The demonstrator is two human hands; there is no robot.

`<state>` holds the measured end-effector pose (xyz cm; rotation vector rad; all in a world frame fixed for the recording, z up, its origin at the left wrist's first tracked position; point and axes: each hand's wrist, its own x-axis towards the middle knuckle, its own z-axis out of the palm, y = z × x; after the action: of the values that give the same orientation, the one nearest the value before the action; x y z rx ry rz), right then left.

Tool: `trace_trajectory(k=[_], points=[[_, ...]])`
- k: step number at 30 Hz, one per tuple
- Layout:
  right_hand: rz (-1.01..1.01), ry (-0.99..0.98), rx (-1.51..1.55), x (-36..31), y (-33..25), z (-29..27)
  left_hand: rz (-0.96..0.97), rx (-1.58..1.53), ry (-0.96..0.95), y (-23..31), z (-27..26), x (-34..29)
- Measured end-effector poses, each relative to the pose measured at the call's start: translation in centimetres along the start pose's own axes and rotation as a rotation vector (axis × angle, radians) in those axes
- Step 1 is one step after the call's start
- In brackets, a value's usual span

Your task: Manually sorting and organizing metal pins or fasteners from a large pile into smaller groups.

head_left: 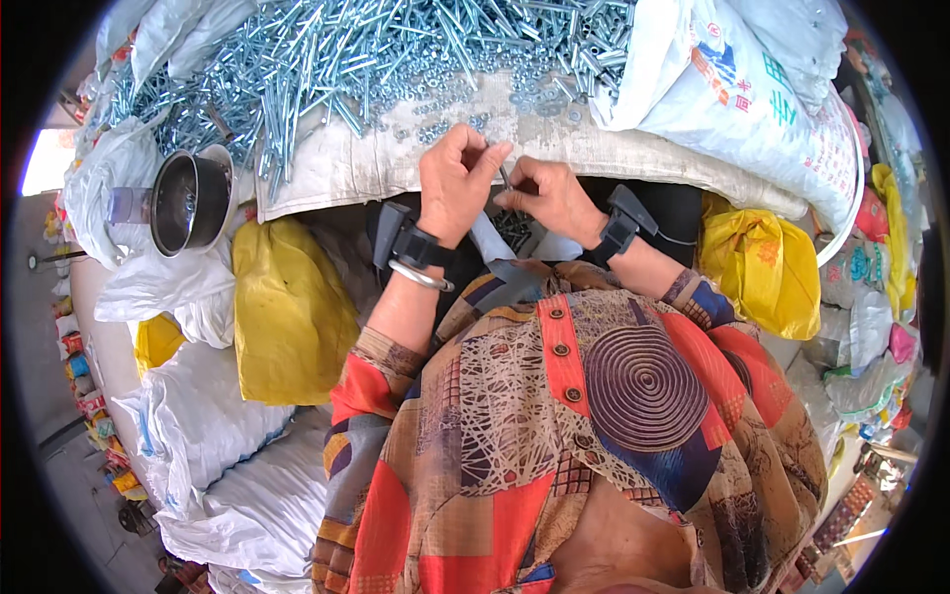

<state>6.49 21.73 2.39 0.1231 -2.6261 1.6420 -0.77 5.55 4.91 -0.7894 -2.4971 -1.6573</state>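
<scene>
In front of my chest, just past the near edge of a pale cloth point(336, 163), both hands meet at a small metal bolt point(506, 178). My left hand point(455, 183) is closed, thumb and forefinger pinched at the bolt's upper end. My right hand point(556, 201) is also closed, its fingertips at the lower part. My fingers cover most of the bolt, so its ends are hidden. Beyond the hands a wide heap of long shiny bolts point(327, 69) lies on the cloth, with loose nuts and washers point(450, 127) scattered along its near side. More metal pieces point(512, 230) sit below my hands.
A dark round pot point(191, 203) stands at the left. A yellow bag point(289, 312) hangs left of my lap, another yellow bag point(762, 262) right. A white printed sack point(742, 99) lies at the far right. White sacks point(237, 475) are piled at the lower left.
</scene>
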Motion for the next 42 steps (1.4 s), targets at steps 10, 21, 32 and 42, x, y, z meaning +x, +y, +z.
trace_trajectory(k=[10,21,32,42], points=[[0.168,-0.025,0.262,-2.4,3.7,2.0,-0.367,-0.497,-0.436,-0.9,0.6,-0.9],[0.139,0.015,0.106,-3.3,3.9,2.3,-0.27,-0.103,-0.193,-2.0,3.3,-2.2],[0.239,-0.014,0.183,-4.5,5.2,2.1,-0.372,-0.349,-0.402,-1.4,4.1,-2.4],[0.236,-0.082,0.229,-5.7,7.5,2.4,0.118,0.49,-0.101,-3.1,-2.3,5.9]])
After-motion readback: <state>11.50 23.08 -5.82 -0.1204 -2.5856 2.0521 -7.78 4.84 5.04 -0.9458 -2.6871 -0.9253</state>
